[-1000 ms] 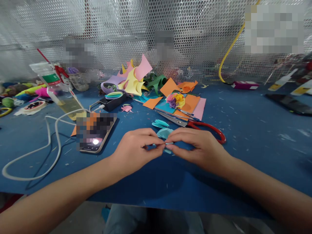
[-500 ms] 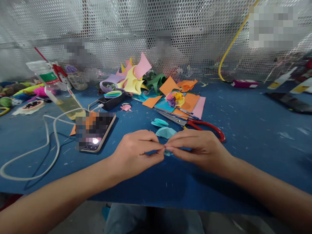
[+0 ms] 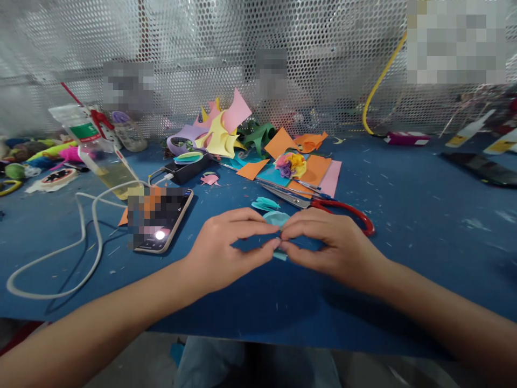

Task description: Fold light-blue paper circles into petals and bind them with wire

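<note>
My left hand (image 3: 230,245) and my right hand (image 3: 335,242) meet tip to tip above the table. Thumbs and fingers of both are closed on a small light-blue paper piece (image 3: 280,255), mostly hidden by the fingertips. Just behind the fingers shows a rounded light-blue paper (image 3: 276,217); whether it joins the held piece I cannot tell. A little stack of folded turquoise paper (image 3: 265,203) lies beyond. Red-handled scissors (image 3: 297,200) rest behind my right hand, blades pointing left. Past them sits a multicoloured paper flower (image 3: 290,165).
Orange sheets (image 3: 319,171) and curved paper offcuts (image 3: 218,137) are heaped at the back. To the left lie a lit phone (image 3: 161,221), a white cable (image 3: 95,221) and a tilted bottle (image 3: 109,164). A perforated metal screen (image 3: 323,54) stands behind the blue table (image 3: 404,226).
The fingers of both hands have spread wider from their thumbs, and the fingertips have shifted slightly right. More of the light-blue paper shows below them. The view has moved a little.
</note>
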`<state>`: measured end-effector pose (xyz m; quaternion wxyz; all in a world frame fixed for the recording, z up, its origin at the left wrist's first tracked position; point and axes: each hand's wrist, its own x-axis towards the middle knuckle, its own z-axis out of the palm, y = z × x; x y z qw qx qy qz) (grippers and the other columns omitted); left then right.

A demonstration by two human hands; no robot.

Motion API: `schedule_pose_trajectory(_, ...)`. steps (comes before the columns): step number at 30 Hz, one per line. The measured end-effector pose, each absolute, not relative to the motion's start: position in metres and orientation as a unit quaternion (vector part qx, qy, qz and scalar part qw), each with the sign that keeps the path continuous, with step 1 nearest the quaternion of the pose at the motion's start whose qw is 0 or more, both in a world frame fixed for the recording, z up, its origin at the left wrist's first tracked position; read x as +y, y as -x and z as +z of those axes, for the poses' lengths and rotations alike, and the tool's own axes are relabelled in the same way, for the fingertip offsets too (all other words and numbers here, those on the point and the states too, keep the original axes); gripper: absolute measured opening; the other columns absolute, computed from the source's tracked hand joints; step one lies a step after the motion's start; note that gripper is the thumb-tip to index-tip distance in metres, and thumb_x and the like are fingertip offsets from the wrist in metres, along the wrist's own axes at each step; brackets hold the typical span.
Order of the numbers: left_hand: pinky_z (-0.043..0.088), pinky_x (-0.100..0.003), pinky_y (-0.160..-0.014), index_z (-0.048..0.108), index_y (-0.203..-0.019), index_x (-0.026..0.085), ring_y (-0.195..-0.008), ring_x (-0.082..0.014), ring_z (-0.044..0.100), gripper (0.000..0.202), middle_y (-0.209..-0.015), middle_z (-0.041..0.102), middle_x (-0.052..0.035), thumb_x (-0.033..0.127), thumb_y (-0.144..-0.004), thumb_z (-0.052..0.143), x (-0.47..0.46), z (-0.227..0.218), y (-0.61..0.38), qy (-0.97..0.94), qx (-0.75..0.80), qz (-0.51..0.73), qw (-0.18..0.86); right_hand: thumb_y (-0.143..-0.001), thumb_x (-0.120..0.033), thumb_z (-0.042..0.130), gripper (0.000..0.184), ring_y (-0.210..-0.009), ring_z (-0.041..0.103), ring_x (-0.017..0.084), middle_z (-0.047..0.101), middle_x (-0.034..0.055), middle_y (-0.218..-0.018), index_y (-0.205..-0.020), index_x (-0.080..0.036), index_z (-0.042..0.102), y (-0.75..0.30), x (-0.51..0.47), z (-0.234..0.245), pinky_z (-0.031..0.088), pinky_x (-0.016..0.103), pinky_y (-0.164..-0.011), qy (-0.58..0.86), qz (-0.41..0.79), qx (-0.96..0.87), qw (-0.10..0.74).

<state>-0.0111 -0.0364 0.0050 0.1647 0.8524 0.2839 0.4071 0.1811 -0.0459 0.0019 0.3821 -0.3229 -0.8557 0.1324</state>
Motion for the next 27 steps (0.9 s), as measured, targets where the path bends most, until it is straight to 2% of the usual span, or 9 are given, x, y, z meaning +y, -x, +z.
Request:
schedule_pose_trajectory(3, 0.051, -0.021, -0.065, 0.070, -0.079, 0.015, -0.068, -0.0111, 0.062, 0.009, -0.077, 0.067, -0.0046, 0.016, -0.075, 0.063, -0.0364, 0.0039, 0.0098, -0.858, 0.268, 0.409, 0.157, -0.076, -0.016, 0.059, 0.006, -0.070, 0.062, 0.013, 0.068, -0.0005, -0.072, -0.073, -0.020, 0.061, -0.1797, -0.0482, 0.0018, 0.047, 0.025, -0.067, 0.325, 0.091, -0.859, 0.386)
schedule_pose_trajectory(9, 0.048, -0.018, -0.054, 0.070, -0.077, 0.015, -0.061, -0.0090, 0.060, 0.007, -0.073, 0.066, -0.0036, 0.015, -0.074, 0.064, -0.0375, 0.0053, 0.0096, -0.838, 0.278, 0.421, 0.208, -0.075, -0.017, 0.061, 0.004, -0.071, 0.062, 0.012, 0.068, -0.0014, -0.072, -0.074, -0.020, 0.062, -0.1799, -0.0496, 0.0031, 0.047, 0.024, -0.068, 0.354, 0.097, -0.841, 0.396)
schedule_pose_trajectory(19, 0.044, -0.014, -0.043, 0.072, -0.077, 0.015, -0.051, -0.0059, 0.056, 0.007, -0.071, 0.066, -0.0034, 0.016, -0.072, 0.066, -0.0344, 0.0072, 0.0128, -0.821, 0.294, 0.392, 0.293, -0.081, -0.019, 0.056, 0.007, -0.075, 0.061, 0.013, 0.069, -0.0007, -0.077, -0.079, -0.021, 0.062, -0.1842, -0.0487, 0.0061, 0.045, 0.027, -0.068, 0.317, 0.074, -0.872, 0.365)
schedule_pose_trajectory(27, 0.048, -0.015, -0.045, 0.072, -0.077, 0.016, -0.056, -0.0074, 0.058, 0.007, -0.073, 0.064, -0.0029, 0.016, -0.073, 0.065, -0.0389, 0.0102, 0.0126, -0.793, 0.308, 0.418, 0.317, -0.077, -0.019, 0.060, 0.004, -0.077, 0.062, 0.014, 0.069, 0.0000, -0.076, -0.077, -0.022, 0.063, -0.1835, -0.0506, 0.0075, 0.047, 0.027, -0.071, 0.343, 0.084, -0.853, 0.384)
